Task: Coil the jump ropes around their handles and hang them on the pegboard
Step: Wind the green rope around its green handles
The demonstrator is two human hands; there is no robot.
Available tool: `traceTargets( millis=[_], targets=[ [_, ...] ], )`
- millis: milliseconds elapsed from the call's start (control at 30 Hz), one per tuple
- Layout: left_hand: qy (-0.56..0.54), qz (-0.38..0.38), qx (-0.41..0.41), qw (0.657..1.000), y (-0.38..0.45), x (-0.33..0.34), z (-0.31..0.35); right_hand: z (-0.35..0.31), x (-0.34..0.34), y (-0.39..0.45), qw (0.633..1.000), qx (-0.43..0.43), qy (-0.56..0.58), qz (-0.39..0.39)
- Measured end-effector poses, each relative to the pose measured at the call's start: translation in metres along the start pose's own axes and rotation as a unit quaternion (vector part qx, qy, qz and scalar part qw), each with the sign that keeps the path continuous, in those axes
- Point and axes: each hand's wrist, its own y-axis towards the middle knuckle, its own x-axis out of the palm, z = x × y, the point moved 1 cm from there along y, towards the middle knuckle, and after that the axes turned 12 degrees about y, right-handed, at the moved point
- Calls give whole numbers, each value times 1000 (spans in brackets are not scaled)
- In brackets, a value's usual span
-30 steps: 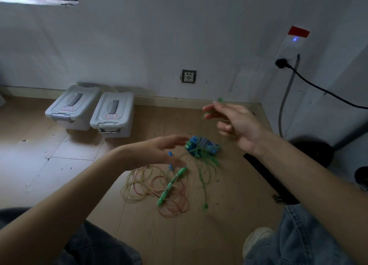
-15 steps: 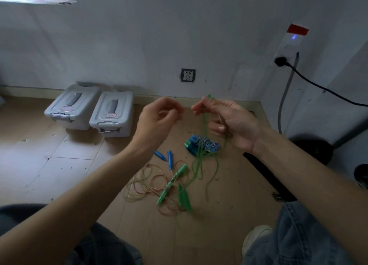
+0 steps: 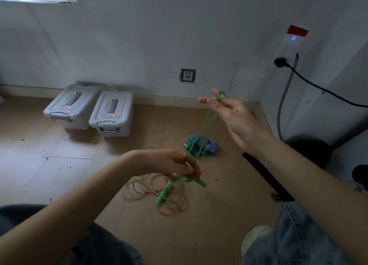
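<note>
**On the floor, most of the ropes not coiled yet**

Across the wooden floor (image 3: 199,234) in front of my knees the work is only at its beginning. No pegboard is visible from where I look, so nothing hangs yet, and I judge that the whole hanging part is left to do.

Two grey storage boxes (image 3: 89,113) stand side by side against the wall, closed; they are not part of my job.

Below my left wrist the thin yellow and red rope (image 3: 159,197) lies on the boards in loose, wide rings, with a green handle (image 3: 165,192) lying across it. Nothing there is coiled around a handle. Farther back, near the wall, a small pile of blue handles and patterned cord (image 3: 205,145) waits on the floor, untouched by me now; I cannot tell if it is wound properly.

The green jump rope (image 3: 205,129) is the one I work on. It runs in several strands through the air, from my right hand down to my left hand. My right hand (image 3: 233,115) is raised, palm up, fingers mostly straight, and the rope is looped over the fingertips, not clenched. My left hand (image 3: 175,163) is lower, fingers curled and holding the green strands, with its green handle (image 3: 197,182) sticking out just under the fingers.

So, in my judgement, I gather this first rope into loops; winding it around its handles, then the other ropes, still stands before me.
</note>
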Motion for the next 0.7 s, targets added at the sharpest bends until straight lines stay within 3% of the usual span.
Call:
traceTargets(
  millis=[133, 200, 267, 367, 433, 600, 700],
  targets=[
    [159, 13, -43, 986, -1, -9, -18, 0, -7, 2, 994, -33, -84, 57],
    [163, 22, -59, 985, -3, -14, -27, -3, -14, 6, 984, -59, -137, 101],
    [140, 85, -72, 984, -9, -24, -29, -1, -22, 9, 975, -42, -188, 113],
    [-98, 205, -37, 973, -22, -41, -21, 13, -28, 5, 961, 168, -221, -7],
    [-256, 213, 19, 943, -26, -46, -10, 19, -22, -1, 944, 264, -178, -86],
    [-456, 221, 128, 852, -20, -43, 18, 22, -2, -2, 951, 212, 57, -218],
    [-511, 258, 151, 806, -21, -48, 18, 23, 3, -5, 941, 196, 104, -257]
  ],
)
